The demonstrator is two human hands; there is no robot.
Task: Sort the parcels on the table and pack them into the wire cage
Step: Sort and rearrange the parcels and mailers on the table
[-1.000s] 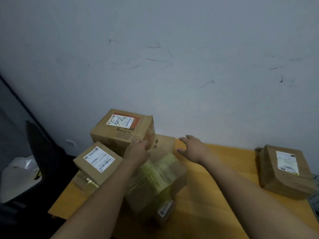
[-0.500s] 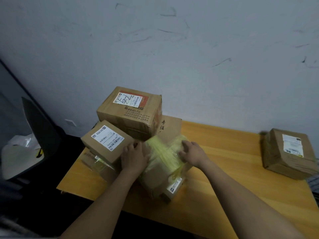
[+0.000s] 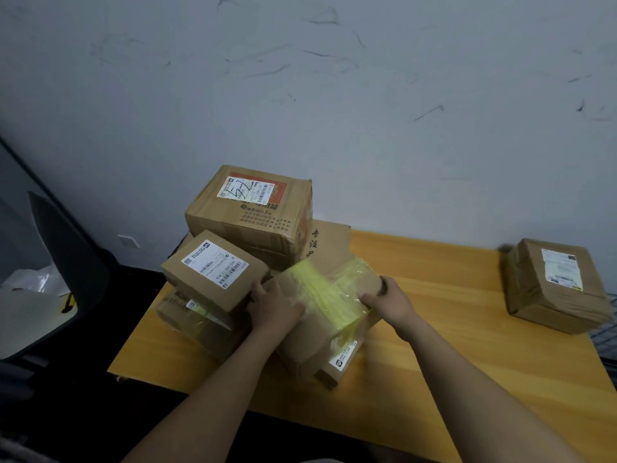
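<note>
Far left: white crumpled plastic bag (image 3: 31, 280) on a dark surface, off the table. Left end of the orange-yellow wooden table (image 3: 467, 345) has the parcel stack. Small brown cardboard box (image 3: 213, 272) with white barcode label, print too small to read, sits on a low cardboard box wrapped in clear yellowish tape (image 3: 200, 324). Behind them is a large brown cardboard box (image 3: 253, 212): white label on a red patch, black handwritten "52", Chinese print below it that is only partly legible. Behind that, a plain cardboard box (image 3: 330, 245) with black Chinese characters down its side.

In front sits a tilted cardboard box banded with yellow tape (image 3: 325, 315), with a small white label on its near corner, unreadable. Left hand (image 3: 277, 305) holds its top left edge, fingers bent over the edge, touching the small box. Right hand (image 3: 390, 302) holds the right edge, fingers curled on it.

Well apart at right: brown paper-wrapped parcel (image 3: 554, 289) with white label, blurred. Dark wire cage mesh (image 3: 606, 332) shows as a sliver at the right frame edge.
</note>
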